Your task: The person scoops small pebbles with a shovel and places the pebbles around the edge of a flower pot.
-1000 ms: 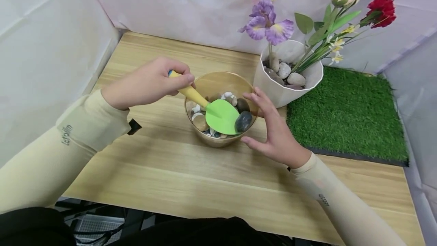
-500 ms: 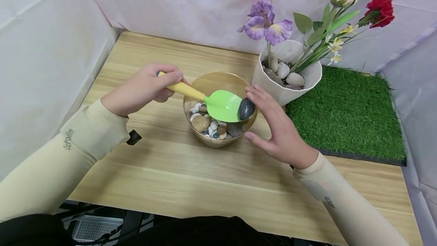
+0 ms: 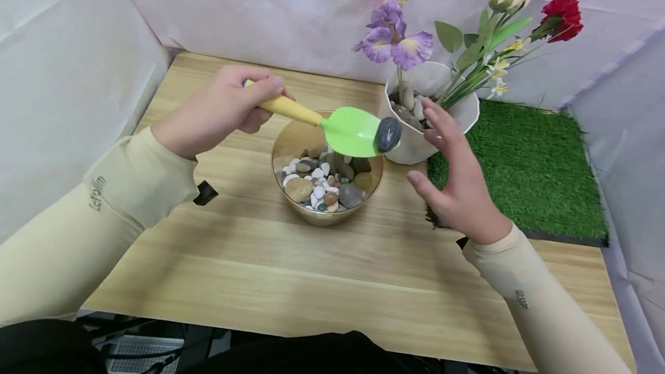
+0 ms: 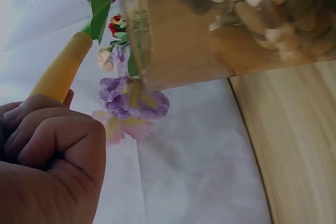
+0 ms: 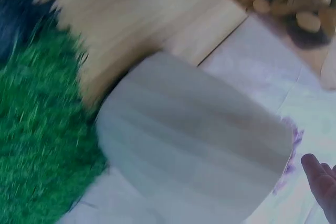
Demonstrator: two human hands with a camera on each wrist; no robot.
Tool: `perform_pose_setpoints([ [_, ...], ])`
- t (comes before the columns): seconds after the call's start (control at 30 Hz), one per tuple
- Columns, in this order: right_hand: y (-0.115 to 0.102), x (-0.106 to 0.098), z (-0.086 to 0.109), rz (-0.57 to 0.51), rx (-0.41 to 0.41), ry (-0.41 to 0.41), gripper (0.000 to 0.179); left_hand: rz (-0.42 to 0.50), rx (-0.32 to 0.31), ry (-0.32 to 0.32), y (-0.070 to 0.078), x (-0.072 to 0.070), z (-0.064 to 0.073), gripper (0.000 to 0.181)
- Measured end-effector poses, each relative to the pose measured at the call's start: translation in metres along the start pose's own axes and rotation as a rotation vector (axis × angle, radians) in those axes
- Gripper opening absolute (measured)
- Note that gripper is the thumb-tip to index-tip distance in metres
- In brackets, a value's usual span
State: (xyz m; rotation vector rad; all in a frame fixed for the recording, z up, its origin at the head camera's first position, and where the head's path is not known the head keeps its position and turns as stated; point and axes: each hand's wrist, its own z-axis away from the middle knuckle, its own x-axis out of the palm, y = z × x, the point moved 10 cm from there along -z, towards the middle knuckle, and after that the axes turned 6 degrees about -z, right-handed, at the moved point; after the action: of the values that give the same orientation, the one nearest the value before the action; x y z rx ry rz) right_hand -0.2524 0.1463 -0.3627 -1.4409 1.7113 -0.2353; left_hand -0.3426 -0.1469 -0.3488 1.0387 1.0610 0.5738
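Note:
My left hand (image 3: 223, 105) grips the yellow handle of a small garden trowel (image 3: 345, 130) with a green blade, held above the bowl. At the blade's tip rests a dark, smooth stone (image 3: 388, 134). Below is a clear amber bowl (image 3: 280, 157) holding several white, brown and grey pebbles (image 3: 317, 180). The left wrist view shows the fingers (image 4: 58, 135) curled round the handle. My right hand (image 3: 462, 180) hovers with spread fingers in front of the white flower pot (image 3: 410, 149), holding nothing. Stones inside the pot are partly hidden behind that hand.
Artificial flowers, among them a purple iris (image 3: 397, 39) and a red carnation (image 3: 563, 19), stand in the pot. A green turf mat (image 3: 540, 178) lies to its right on the wooden table (image 3: 249, 264). White cloth walls (image 3: 249, 10) enclose the back and sides.
The trowel has risen out of the bowl with the dark stone on its blade, shifting right towards the pot. My right hand has left the bowl's side and moved right.

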Motion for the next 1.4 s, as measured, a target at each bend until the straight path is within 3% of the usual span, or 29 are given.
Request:
perform_pose_setpoints([
  [0.17, 0.006, -0.020, -0.007, -0.066, 0.041, 0.048, 0.092, 0.039, -0.023, 0.005, 0.021, -0.009, -0.011, 0.037],
  [0.37, 0.023, -0.036, -0.017, -0.212, 0.137, 0.130, 0.083, 0.063, -0.040, 0.027, 0.036, -0.014, -0.036, 0.033],
  [0.47, 0.035, -0.041, -0.019, -0.305, 0.177, 0.181, 0.075, -0.052, -0.064, 0.064, 0.038, -0.012, -0.050, 0.032],
  [0.57, 0.044, -0.044, -0.020, -0.349, 0.202, 0.217, 0.069, -0.258, -0.055, 0.095, 0.046, -0.003, -0.062, 0.035],
  [0.7, 0.052, -0.047, -0.020, -0.348, 0.220, 0.249, 0.063, -0.604, 0.065, 0.141, 0.070, 0.018, -0.069, 0.040],
  [0.8, 0.053, -0.049, -0.021, -0.325, 0.225, 0.256, 0.061, -0.786, 0.159, 0.181, 0.087, 0.031, -0.063, 0.040],
  [0.9, 0.051, -0.051, -0.022, -0.295, 0.218, 0.255, 0.062, -0.846, 0.215, 0.192, 0.097, 0.036, -0.053, 0.038],
  [1.07, 0.049, -0.050, -0.023, -0.301, 0.215, 0.250, 0.066, -0.881, 0.257, 0.200, 0.106, 0.027, -0.036, 0.037],
  [1.17, 0.045, -0.044, -0.025, -0.313, 0.209, 0.222, 0.066, -0.923, 0.320, 0.226, 0.099, 0.013, -0.038, 0.034],
  [1.3, 0.034, -0.041, -0.027, -0.338, 0.203, 0.210, 0.066, -1.047, 0.552, 0.314, 0.068, -0.014, -0.064, 0.014],
  [1.4, 0.024, -0.040, -0.028, -0.366, 0.188, 0.219, 0.067, -1.148, 0.688, 0.391, 0.045, -0.034, -0.073, 0.007],
])
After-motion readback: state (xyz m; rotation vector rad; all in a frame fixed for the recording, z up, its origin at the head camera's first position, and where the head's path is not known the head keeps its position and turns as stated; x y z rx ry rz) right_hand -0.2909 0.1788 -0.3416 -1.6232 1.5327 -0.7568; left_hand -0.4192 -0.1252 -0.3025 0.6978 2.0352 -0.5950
